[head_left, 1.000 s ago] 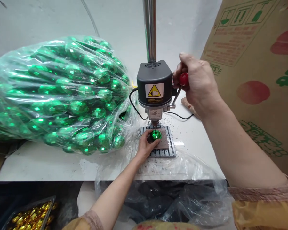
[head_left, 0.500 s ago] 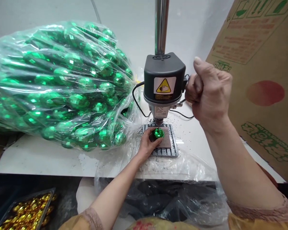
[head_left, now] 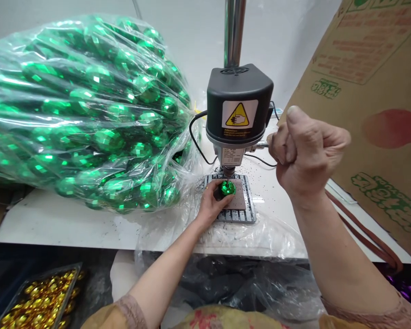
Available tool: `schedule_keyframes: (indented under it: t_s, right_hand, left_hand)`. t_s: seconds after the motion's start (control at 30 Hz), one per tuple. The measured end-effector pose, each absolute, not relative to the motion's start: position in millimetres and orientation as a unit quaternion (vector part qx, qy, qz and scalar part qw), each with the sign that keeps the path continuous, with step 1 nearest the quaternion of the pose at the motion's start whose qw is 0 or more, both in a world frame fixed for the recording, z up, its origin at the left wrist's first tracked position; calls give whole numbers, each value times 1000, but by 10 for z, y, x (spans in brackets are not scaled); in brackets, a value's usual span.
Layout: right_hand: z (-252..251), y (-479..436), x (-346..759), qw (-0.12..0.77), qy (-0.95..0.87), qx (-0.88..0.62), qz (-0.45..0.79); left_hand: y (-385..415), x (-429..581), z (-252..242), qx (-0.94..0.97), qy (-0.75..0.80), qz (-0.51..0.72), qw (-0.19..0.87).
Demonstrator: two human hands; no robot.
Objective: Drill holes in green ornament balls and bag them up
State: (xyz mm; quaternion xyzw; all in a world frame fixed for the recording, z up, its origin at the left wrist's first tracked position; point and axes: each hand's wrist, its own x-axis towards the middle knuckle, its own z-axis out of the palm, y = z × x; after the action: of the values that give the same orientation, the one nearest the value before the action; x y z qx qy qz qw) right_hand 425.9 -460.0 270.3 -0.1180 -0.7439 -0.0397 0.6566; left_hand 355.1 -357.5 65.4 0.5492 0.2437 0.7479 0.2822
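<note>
Head view: left hand (head_left: pixel 211 206) cups a green mirrored bauble (head_left: pixel 227 188) under the bench drill (head_left: pixel 239 114), right hand (head_left: pixel 308 155) clenched in a fist beside it.

We see a mosaic of mirrored green facets on the held bauble (head_left: pixel 227 188) and the bagged baubles (head_left: pixel 108 139), gold baubles (head_left: pixel 37 297) below, a black drill-press head (head_left: pixel 239 87) with a yellow warning triangle (head_left: pixel 237 115), and a tan carton (head_left: pixel 363 173) printed with a red blotch (head_left: pixel 392 128) and green lettering (head_left: pixel 390 201).

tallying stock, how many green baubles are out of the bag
1. The green bauble is held in the left hand, right under the drill press. Others outside the bag could be hidden behind it.
</note>
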Motion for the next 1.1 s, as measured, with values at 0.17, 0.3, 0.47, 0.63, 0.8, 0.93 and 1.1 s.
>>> schedule_keyframes:
  t_s: [0.17, 0.3, 0.47, 0.63, 0.8, 0.93, 1.1]
  right_hand:
    - [2631, -4604, 4295, 658, -751, -42, -13]
    - [2588, -4600, 4332, 646, -760, -58, -39]
    - [2548, -4556, 4361, 646, -759, -46, -65]
    - [2516, -4525, 4376, 654, -754, -26, -63]
    - [2500, -4521, 4392, 653, -752, -52, -65]
    - [2483, -4497, 4400, 652, -757, -19, -48]
    - [2559, -4530, 4301, 672, -740, -7, 31]
  left_hand:
    - [-3569, 3552, 663, 556, 250, 749, 260]
    - [-3571, 3554, 670, 559, 254, 748, 252]
    - [-3557, 3560, 655, 558, 247, 750, 253]
    - [-3545, 3562, 640, 558, 249, 751, 251]
    - [-3554, 3552, 655, 558, 258, 747, 255]
    - [-3562, 3541, 657, 559, 254, 746, 257]
    - [-3550, 3529, 611, 546, 268, 751, 258]
